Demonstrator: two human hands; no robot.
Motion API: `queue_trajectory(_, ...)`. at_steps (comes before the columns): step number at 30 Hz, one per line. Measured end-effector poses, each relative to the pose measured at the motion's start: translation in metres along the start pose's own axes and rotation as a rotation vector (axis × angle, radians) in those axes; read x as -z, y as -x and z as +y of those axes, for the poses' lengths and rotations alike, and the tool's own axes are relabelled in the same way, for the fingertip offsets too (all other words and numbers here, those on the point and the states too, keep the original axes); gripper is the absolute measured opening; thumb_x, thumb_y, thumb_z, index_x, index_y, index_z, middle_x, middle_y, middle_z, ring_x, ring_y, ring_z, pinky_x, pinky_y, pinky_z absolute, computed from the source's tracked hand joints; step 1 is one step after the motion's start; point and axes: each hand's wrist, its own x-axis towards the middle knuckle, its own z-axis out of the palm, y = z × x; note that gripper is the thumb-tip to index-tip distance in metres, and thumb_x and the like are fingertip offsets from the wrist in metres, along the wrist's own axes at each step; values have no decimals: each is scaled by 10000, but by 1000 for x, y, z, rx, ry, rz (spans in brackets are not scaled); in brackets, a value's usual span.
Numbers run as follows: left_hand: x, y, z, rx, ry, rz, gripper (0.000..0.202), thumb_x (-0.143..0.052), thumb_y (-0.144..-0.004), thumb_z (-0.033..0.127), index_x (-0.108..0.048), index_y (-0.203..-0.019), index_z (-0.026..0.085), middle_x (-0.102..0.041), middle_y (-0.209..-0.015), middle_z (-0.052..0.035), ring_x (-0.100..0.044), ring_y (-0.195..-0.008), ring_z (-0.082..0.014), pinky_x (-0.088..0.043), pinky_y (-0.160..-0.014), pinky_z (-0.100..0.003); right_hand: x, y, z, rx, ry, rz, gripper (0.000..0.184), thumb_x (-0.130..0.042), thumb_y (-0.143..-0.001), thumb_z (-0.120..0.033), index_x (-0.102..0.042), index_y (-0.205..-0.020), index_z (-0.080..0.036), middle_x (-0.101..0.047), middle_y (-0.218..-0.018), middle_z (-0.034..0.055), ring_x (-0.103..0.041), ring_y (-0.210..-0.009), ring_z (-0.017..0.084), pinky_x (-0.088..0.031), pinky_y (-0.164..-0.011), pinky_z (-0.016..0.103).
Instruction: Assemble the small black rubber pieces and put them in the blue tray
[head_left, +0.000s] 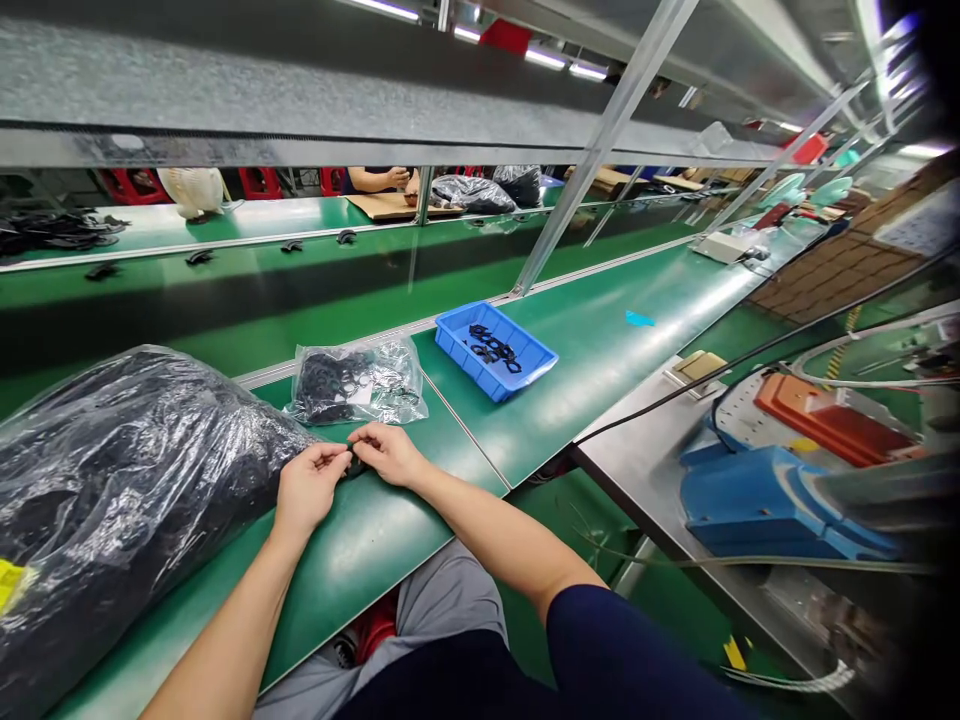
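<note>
My left hand [309, 487] and my right hand [390, 453] meet just above the green bench. Between their fingertips is a small black part [355, 462], mostly covered by the fingers, so its exact kind cannot be made out. Both hands are closed in a pinch on it. Directly left lies a big clear plastic bag [150, 470] full of dark pieces. Behind the hands rests a smaller clear bag [358, 382] of black ring-like parts. A blue tray [480, 375] with several small black parts in it stands beyond my right hand.
A conveyor [450, 255] carrying several black curved pieces runs behind the bench [420, 530]. A metal post [600, 150] rises past the tray. On the right is a metal table [615, 455] with a blue machine [780, 505]. A co-worker's arm [379, 180] shows across the line.
</note>
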Motion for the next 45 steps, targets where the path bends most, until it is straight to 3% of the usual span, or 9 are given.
queue_trajectory(8, -2, 3, 5, -22, 11, 35, 316, -686, -707, 407, -675, -888, 149, -701, -789, -56, -646, -705, -182, -534, -695, -315, 4, 3, -12, 110, 95, 24, 112, -554, -830, -196, -661, -844, -167, -597, -745, -9, -527, -643, 105, -422, -620, 222)
queue_trajectory(13, -1, 3, 6, -24, -30, 61, 328, -679, -711, 419, -678, -900, 151, -708, -832, -67, -661, -749, -198, -544, -739, -336, 2, 4, -10, 85, 37, -32, 120, -584, -792, -186, -646, -894, -172, -583, -769, -11, -518, -617, 94, -435, -596, 214)
queue_trajectory(19, -4, 3, 6, -68, -4, 135, 339, -672, -731, 386, -629, -978, 157, -705, -935, -85, -672, -859, -201, -541, -814, -340, -3, 3, -5, 22, -23, 22, 126, -578, -780, -207, -629, -887, -165, -573, -732, -18, -501, -595, 94, -432, -576, 216)
queue_trajectory(25, -4, 6, 6, -156, -185, 168, 222, -619, -789, 377, -657, -888, 182, -700, -871, -48, -663, -767, -184, -540, -762, -317, -5, 5, -3, 50, 34, 67, 127, -563, -798, -241, -612, -895, -175, -573, -745, -13, -520, -616, 105, -447, -582, 221)
queue_trajectory(37, -6, 12, 7, -308, -159, 216, 110, -577, -818, 262, -656, -850, 193, -703, -928, -58, -660, -831, -177, -535, -766, -303, -5, 10, -7, 129, 71, 81, 119, -554, -838, -286, -594, -903, -194, -603, -831, 30, -570, -659, 134, -485, -582, 249)
queue_trajectory(45, -4, 14, 14, -390, -264, 195, 109, -545, -825, 223, -644, -788, 201, -684, -875, -48, -640, -816, -172, -519, -754, -288, -5, 11, -6, 174, 69, 87, 101, -551, -847, -270, -590, -901, -194, -589, -856, 37, -579, -686, 136, -506, -597, 250)
